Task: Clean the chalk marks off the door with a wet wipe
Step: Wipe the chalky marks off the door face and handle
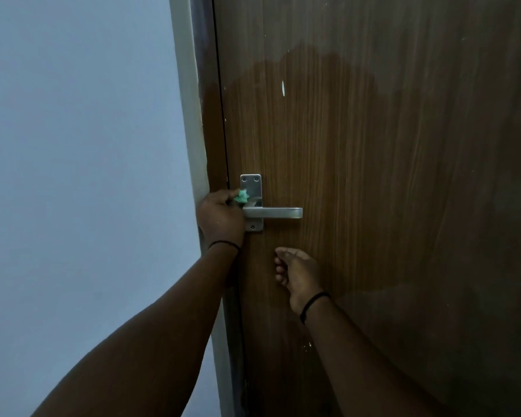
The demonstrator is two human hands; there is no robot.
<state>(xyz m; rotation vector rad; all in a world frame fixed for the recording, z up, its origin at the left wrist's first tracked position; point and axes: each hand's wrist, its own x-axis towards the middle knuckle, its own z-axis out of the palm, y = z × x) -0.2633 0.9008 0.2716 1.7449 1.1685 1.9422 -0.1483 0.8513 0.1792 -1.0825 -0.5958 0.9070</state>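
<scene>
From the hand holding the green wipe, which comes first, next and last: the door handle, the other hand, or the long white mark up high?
Measured from the left hand, which grips the green wipe:
1. Door handle, just to its right, at the metal plate.
2. Right hand, lower and to the right, holding nothing.
3. White mark, high up on the door.

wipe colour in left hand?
Green wet wipe, bunched in the left hand; head view.

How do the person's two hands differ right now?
The left hand grips a crumpled green wipe against the metal handle plate; the right hand holds nothing. The left hand sits at handle height, the right hand lower, its fingers loosely curled. Both wear a dark wristband.
</scene>
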